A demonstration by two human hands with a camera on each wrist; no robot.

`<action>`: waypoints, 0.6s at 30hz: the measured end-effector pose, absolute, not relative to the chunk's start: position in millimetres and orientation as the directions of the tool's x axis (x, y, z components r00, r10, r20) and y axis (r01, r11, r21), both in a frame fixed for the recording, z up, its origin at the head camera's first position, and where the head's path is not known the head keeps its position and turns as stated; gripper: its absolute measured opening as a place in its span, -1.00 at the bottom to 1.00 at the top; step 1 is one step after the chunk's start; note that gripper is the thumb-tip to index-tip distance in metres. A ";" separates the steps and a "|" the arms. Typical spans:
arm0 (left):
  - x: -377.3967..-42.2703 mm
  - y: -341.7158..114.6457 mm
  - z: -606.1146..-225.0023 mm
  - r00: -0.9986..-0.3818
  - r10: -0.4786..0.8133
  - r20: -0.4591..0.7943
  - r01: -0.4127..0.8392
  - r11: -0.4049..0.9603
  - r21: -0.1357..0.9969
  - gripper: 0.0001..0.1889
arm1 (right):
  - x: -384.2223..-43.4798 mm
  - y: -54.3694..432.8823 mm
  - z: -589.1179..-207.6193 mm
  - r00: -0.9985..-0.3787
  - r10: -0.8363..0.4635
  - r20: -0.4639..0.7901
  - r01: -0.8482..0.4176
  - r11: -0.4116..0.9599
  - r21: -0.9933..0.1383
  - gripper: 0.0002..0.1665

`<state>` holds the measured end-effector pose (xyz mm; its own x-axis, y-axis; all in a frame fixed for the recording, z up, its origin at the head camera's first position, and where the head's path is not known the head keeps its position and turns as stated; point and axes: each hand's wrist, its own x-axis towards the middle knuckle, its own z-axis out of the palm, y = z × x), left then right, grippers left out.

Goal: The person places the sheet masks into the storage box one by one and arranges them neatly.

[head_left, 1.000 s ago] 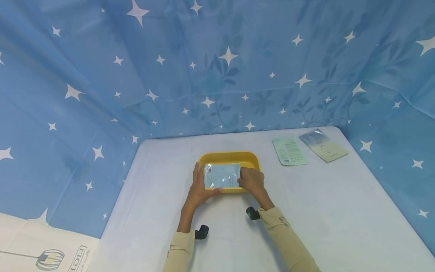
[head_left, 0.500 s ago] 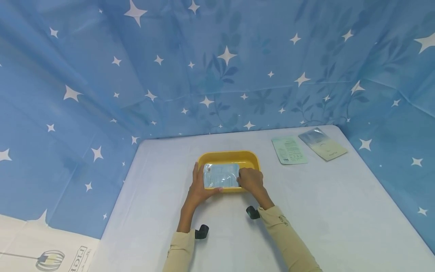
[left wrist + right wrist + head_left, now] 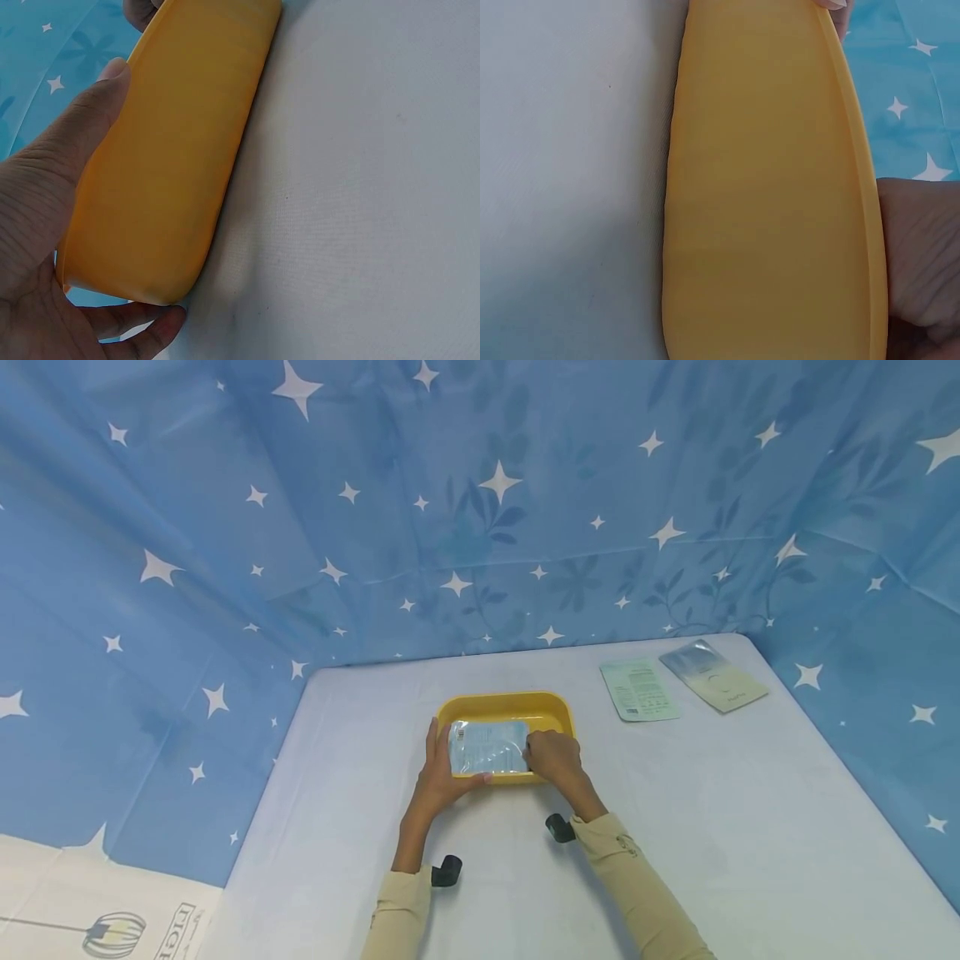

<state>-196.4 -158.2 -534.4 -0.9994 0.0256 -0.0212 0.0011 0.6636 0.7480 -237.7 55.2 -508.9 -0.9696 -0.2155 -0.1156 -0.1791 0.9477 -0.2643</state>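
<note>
A yellow plastic tray [image 3: 498,702] stands on the white table, with a shiny light blue packet [image 3: 487,747] lying in it. My left hand [image 3: 437,781] grips the tray's left end, thumb along the front rim and fingers spread round the side. In the left wrist view, the thumb [image 3: 97,105] lies at the rim and two fingertips show past the tray's end. My right hand [image 3: 553,756] reaches into the right part of the tray, its curled fingers pinching the packet's right edge. The tray wall [image 3: 772,180] hides those fingers in the right wrist view.
To the tray's right, a pale green packet [image 3: 640,692] lies flat, and beyond it a silver and cream packet [image 3: 716,678]. A blue star-patterned curtain [image 3: 480,527] hangs behind the table [image 3: 360,735] and along both sides. Each wrist carries a small black camera [image 3: 447,871].
The hands, the tray and the blue packet hold nearly the same place throughout. Only a slight shift of the head view shows.
</note>
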 end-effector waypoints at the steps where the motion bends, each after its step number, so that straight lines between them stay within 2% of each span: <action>1: -196.4 -158.2 -534.6 -0.999 0.025 -0.022 0.000 0.664 0.748 0.29 | -237.6 55.3 -509.2 -0.969 -0.220 -0.113 -0.184 0.946 -0.266 -0.79; 18: -196.4 -158.0 -533.7 -0.999 0.037 -0.004 0.023 0.680 0.733 0.29 | -237.1 53.6 -516.9 -0.975 -0.212 -0.065 -0.187 0.943 -0.277 -0.70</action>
<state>-196.4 -158.0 -533.7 -0.9993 0.0371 -0.0037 0.0225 0.6795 0.7333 -237.1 53.6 -516.9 -0.9751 -0.2121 -0.0649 -0.1867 0.9427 -0.2767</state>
